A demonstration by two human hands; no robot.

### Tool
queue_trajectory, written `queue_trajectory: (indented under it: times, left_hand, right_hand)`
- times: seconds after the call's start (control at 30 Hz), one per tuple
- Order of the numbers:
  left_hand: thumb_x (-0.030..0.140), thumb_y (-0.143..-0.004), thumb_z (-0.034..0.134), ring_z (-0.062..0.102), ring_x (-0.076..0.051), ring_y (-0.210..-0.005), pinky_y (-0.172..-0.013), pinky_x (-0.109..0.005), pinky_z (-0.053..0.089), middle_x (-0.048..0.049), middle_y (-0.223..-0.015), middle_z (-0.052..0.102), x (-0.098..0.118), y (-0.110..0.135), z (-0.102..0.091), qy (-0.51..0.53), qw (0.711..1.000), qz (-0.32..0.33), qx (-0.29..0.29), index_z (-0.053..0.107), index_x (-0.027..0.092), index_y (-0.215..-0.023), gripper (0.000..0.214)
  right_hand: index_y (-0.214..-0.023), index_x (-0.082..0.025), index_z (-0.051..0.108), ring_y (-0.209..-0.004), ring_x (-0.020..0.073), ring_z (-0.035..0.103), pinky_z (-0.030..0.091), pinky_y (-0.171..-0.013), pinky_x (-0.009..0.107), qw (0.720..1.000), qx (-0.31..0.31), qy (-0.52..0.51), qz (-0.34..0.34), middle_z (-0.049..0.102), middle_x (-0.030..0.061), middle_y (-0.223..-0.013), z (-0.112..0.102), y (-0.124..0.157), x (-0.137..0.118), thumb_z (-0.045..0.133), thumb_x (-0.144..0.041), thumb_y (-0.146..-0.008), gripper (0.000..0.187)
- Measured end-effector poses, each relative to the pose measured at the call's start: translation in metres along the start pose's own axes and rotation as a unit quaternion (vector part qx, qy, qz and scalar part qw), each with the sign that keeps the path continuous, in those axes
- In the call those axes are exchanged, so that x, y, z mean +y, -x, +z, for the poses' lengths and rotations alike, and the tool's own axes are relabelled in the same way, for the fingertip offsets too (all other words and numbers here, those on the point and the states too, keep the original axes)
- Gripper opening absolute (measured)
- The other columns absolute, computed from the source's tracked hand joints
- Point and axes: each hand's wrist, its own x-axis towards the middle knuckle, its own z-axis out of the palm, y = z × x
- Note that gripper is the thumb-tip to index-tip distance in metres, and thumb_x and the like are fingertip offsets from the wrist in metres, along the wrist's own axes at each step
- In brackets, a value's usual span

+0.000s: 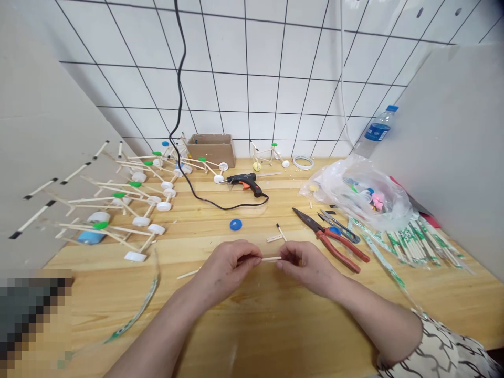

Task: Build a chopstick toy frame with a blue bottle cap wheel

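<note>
Between my two hands, low over the table, is a short pale wooden stick (271,258). My left hand (233,262) pinches its left end between thumb and fingers. At the other end, my right hand (305,265) has its fingertips closed on the stick. Just beyond my hands lie a short stick with a black tip (281,232) and a small stick piece (274,238). A blue bottle cap (235,224) rests farther back. Part of another stick (188,274) shows beside my left wrist.
Red-handled pliers (338,244) and small snips (340,227) lie right. A black glue gun (246,182) with its cord sits behind. Stick-and-cap models (118,231) crowd the left. A plastic bag (362,189), wrapped chopsticks (423,239), water bottle (378,131) and cardboard box (211,149) stand around.
</note>
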Motion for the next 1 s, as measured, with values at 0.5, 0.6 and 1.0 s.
queue_trajectory:
  times: [0.5, 0.6, 1.0]
  left_hand:
    - [0.029, -0.079, 0.043, 0.040, -0.011, -0.058, -0.054, -0.022, 0.032, 0.0036, -0.059, 0.047, 0.008, -0.001, 0.010, 0.070, 0.996, -0.045, -0.013, 0.059, 0.017, -0.070, 0.023]
    - [0.030, -0.078, 0.044, 0.036, -0.010, -0.054, -0.051, -0.022, 0.029, 0.0043, -0.056, 0.043, 0.011, -0.002, 0.015, 0.117, 0.991, -0.066, -0.013, 0.056, 0.017, -0.066, 0.021]
    - [0.029, -0.080, 0.044, 0.037, -0.011, -0.054, -0.051, -0.023, 0.028, 0.0040, -0.055, 0.043, 0.010, 0.001, 0.025, 0.122, 0.989, -0.079, -0.015, 0.049, 0.018, -0.061, 0.022]
  right_hand:
    - [-0.063, -0.017, 0.050, -0.052, 0.0080, 0.037, 0.030, -0.048, 0.021, 0.992, 0.021, -0.117, 0.032, 0.044, -0.0044, -0.055, -0.007, 0.001, -0.005, 0.060, -0.040, -0.068, 0.026]
    - [-0.062, -0.017, 0.050, -0.053, 0.0090, 0.039, 0.031, -0.049, 0.022, 0.992, 0.027, -0.115, 0.033, 0.046, -0.0033, -0.057, -0.010, 0.004, -0.007, 0.059, -0.043, -0.068, 0.027]
    - [-0.067, -0.017, 0.052, -0.052, 0.0075, 0.039, 0.029, -0.048, 0.021, 0.980, 0.017, -0.188, 0.062, 0.046, -0.0046, -0.057, -0.006, 0.010, 0.005, 0.066, -0.050, -0.065, 0.036]
